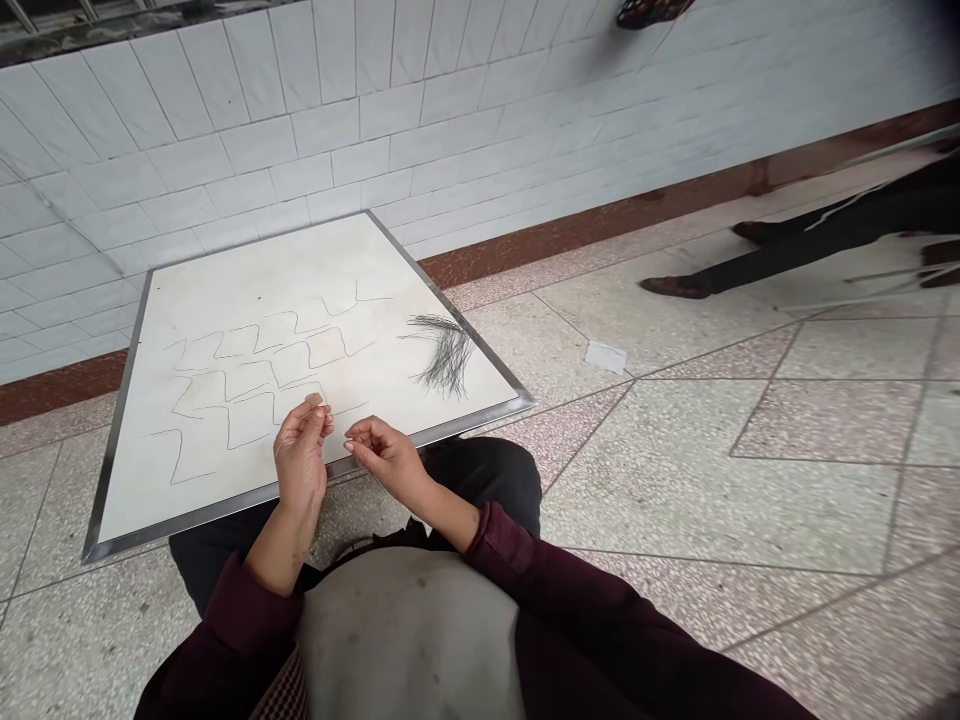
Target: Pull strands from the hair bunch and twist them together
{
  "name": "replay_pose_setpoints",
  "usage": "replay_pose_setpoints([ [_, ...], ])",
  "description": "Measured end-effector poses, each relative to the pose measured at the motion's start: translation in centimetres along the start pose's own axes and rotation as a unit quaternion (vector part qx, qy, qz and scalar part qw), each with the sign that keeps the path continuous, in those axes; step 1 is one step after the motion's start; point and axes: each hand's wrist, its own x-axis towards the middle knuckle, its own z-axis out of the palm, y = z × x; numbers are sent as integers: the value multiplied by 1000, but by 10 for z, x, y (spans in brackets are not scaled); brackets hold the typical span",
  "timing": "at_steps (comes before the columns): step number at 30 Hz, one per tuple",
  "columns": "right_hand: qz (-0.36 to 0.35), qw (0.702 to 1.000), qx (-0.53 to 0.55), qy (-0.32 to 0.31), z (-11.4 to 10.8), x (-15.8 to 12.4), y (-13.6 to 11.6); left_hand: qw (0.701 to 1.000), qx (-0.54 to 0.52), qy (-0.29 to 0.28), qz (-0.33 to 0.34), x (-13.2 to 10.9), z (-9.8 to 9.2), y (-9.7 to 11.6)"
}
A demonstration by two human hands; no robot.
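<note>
A white board with a metal edge [225, 480] rests across my lap, tilted away from me. Thin dark hairs are laid on it in rows of zigzag lines [255, 380]. A loose bunch of black hair [446, 355] lies near its right edge. My left hand [302, 455] is shut on a fine strand of hair [279, 445], pinching it between finger and thumb over the zigzag rows. My right hand [386, 455] is beside it above the board's near edge, its fingertips pinched together. Whether they hold a hair is too fine to see.
A white tiled wall [300, 130] with brown skirting [600, 220] runs behind the board. Another person's legs in dark trousers and brown shoes [675, 287] stand at the right on the speckled tile floor [750, 500], near a white paper scrap [605, 356].
</note>
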Motion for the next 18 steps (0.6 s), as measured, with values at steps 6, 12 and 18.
replay_pose_setpoints([
  [6,-3,1000,28,-13,2,0,0,999,0,-26,-25,-2,-1,-1],
  [12,12,1000,7,13,4,-3,-5,999,-2,-35,-21,-1,-2,-2],
  [18,12,1000,-3,-8,5,-5,-3,999,37,-22,-4,-2,-3,-3],
])
